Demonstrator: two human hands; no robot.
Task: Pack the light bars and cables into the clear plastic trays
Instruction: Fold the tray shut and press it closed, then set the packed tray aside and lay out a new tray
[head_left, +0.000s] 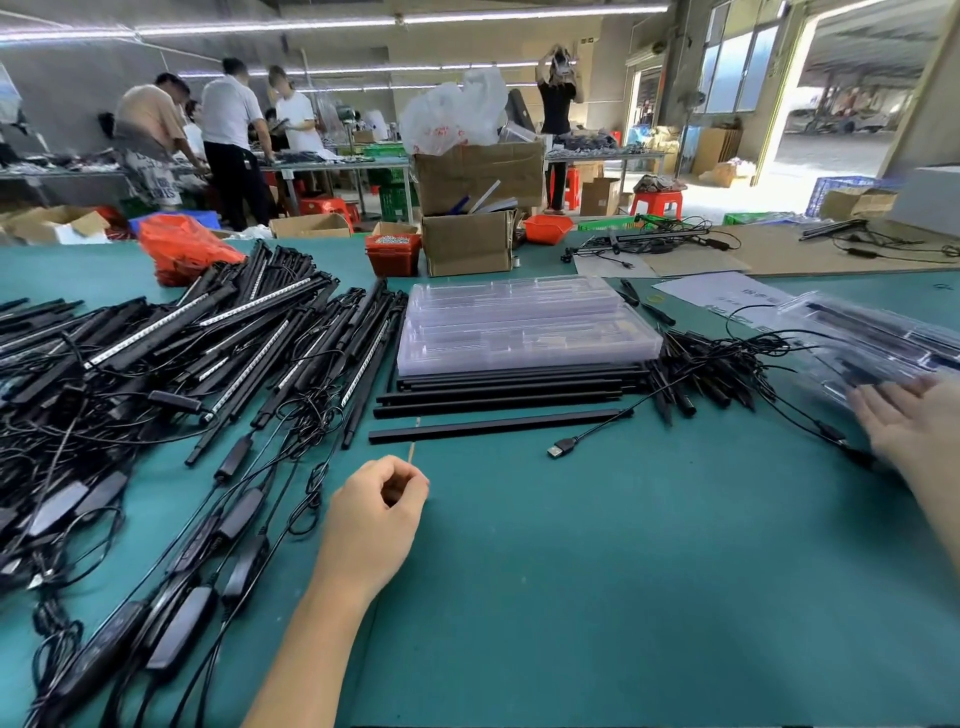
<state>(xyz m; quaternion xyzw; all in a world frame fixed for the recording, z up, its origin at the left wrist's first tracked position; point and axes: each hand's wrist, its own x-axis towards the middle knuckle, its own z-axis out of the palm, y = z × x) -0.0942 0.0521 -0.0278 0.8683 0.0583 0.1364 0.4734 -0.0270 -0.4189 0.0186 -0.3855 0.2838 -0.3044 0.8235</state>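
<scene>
Setting a filled clear tray down at the right edge of the green table looks to be the step in hand: the right hand lies against its near side with fingers spread and fairly straight, pressing or steadying rather than clutching, though motion blur keeps the exact contact uncertain. Dark bars and a cable show through the tray's plastic. To do this well, I would keep the palm flat so the thin shell does not flex and spill its load, and make sure the loose cable trailing from it toward the USB plug is not pinched underneath or dragged across the spikes lying between the trays. The left hand hovers over bare table with fingers curled into a loose fist; a thin pale strip pokes up just beyond the knuckles, but whether it is held I cannot tell. Ahead of it, a few plain black bars lie in a row in front of the stack of empty clear trays, ready for the next fill. Further left sprawls the large heap of light bars, their cables and controller boxes tangled toward the near edge.
</scene>
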